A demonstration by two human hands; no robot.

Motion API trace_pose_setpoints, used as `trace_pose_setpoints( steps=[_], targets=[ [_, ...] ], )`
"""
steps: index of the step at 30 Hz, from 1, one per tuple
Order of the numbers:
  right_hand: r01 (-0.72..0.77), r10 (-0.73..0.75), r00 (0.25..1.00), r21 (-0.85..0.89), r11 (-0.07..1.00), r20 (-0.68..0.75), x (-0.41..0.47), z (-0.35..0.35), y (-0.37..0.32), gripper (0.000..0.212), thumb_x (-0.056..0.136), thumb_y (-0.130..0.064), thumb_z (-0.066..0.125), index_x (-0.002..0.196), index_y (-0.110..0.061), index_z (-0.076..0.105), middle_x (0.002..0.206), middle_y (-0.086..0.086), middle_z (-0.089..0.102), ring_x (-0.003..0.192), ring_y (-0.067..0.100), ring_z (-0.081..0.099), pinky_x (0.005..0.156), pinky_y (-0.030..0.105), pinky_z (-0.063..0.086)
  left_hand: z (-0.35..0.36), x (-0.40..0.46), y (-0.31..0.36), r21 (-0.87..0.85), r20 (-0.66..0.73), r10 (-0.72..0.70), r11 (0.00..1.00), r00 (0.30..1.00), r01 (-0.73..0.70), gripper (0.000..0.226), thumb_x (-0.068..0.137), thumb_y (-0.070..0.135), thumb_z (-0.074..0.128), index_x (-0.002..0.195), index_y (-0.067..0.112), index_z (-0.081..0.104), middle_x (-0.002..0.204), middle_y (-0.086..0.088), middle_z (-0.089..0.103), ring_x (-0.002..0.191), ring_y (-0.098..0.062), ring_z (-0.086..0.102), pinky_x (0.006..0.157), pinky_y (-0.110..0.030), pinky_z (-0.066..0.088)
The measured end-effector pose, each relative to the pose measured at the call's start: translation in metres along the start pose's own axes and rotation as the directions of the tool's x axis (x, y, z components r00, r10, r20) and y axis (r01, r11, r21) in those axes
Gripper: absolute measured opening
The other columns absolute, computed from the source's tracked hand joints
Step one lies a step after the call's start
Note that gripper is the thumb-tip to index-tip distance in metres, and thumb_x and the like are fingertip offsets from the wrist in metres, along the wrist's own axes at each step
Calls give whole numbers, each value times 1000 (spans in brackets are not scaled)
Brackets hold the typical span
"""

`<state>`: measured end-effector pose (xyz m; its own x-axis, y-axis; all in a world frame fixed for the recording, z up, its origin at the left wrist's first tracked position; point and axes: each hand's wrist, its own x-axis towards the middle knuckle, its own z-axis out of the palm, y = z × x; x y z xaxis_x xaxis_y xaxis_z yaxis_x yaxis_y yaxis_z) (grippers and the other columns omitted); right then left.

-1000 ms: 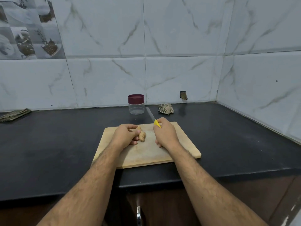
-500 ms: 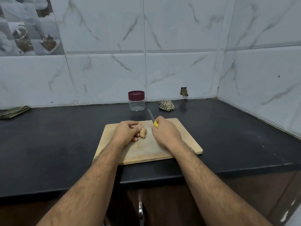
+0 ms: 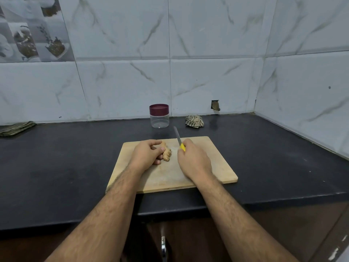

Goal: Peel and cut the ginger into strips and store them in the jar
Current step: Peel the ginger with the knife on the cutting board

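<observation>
A knobbly tan piece of ginger [image 3: 167, 153] lies on the wooden cutting board [image 3: 211, 163]. My left hand [image 3: 146, 155] grips the ginger from its left side, covering part of it. My right hand [image 3: 193, 160] holds a knife [image 3: 178, 138] by its yellow handle, just right of the ginger, with the grey blade pointing away toward the wall. A clear jar [image 3: 159, 118] with a maroon lid on stands behind the board near the wall.
The board rests on a black countertop [image 3: 66, 167] whose front edge is close to me. A crumpled striped cloth [image 3: 194, 121] lies right of the jar. A folded cloth [image 3: 16, 127] sits at the far left. Tiled walls close the back and right.
Both hands keep their grips and places on the board. The view has tilted slightly, so everything sits a little higher in frame.
</observation>
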<state>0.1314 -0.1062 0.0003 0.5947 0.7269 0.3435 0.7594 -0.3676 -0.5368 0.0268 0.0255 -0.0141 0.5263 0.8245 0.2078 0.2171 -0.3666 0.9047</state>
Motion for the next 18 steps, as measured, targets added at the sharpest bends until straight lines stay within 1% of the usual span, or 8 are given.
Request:
trace_pose_setpoints(
  steps=[2, 4, 6, 9, 11, 14, 18],
  targets=[
    [-2, 2, 998, 3, 1000, 55, 1, -6, 0, 10, 98, -27, 41, 99, -23, 50, 97, -2, 62, 85, 23, 54, 65, 35, 41, 0, 0, 0, 12, -6, 0, 1000, 1000, 0, 36, 94, 17, 65, 130, 15, 61, 66, -1, 66, 49, -10, 58, 64, -26, 55],
    [6, -1, 990, -37, 999, 138, 3, -15, -1, 8, 97, -24, 43, 97, -23, 50, 99, -1, 61, 87, 23, 53, 66, 33, 39, 0, 0, -1, 6, -8, -6, 1000, 1000, 6, 36, 94, 17, 65, 130, 16, 61, 67, -1, 67, 49, -10, 59, 63, -26, 54],
    [25, -5, 981, -99, 995, 196, 3, -22, -1, 16, 94, -19, 42, 102, -22, 56, 105, 1, 63, 92, 25, 54, 69, 33, 41, 0, 0, 0, 0, -6, -17, 1000, 1000, 17, 35, 94, 17, 65, 129, 16, 62, 68, -2, 67, 49, -10, 59, 62, -25, 54],
    [69, -29, 969, -155, 985, 247, -3, -26, -2, 32, 92, -17, 41, 118, -24, 59, 115, 1, 64, 103, 25, 57, 73, 34, 43, -1, 2, 0, -16, 2, -33, 999, 999, 33, 33, 93, 18, 66, 126, 17, 64, 70, -3, 68, 52, -12, 60, 65, -26, 57],
    [97, -55, 964, -154, 983, 259, -8, -25, -3, 40, 92, -15, 40, 126, -28, 56, 118, -1, 63, 107, 24, 57, 74, 34, 43, -1, 4, 0, -24, 8, -40, 999, 999, 40, 33, 92, 18, 67, 125, 17, 65, 69, -3, 69, 55, -13, 61, 66, -28, 58],
    [104, -69, 968, -134, 986, 243, -11, -24, -4, 49, 90, -14, 40, 132, -35, 55, 118, -4, 65, 106, 22, 58, 71, 32, 42, -1, 5, -1, -32, 14, -46, 998, 999, 46, 33, 92, 18, 68, 124, 17, 65, 69, -3, 69, 58, -13, 62, 66, -28, 58],
    [103, -67, 968, -138, 985, 242, -14, -23, -5, 50, 88, -14, 41, 128, -37, 58, 114, -5, 66, 102, 21, 58, 69, 32, 43, -1, 5, -1, -33, 18, -46, 998, 999, 46, 32, 91, 18, 69, 123, 17, 67, 69, -3, 70, 60, -14, 63, 69, -30, 60]
  ],
)
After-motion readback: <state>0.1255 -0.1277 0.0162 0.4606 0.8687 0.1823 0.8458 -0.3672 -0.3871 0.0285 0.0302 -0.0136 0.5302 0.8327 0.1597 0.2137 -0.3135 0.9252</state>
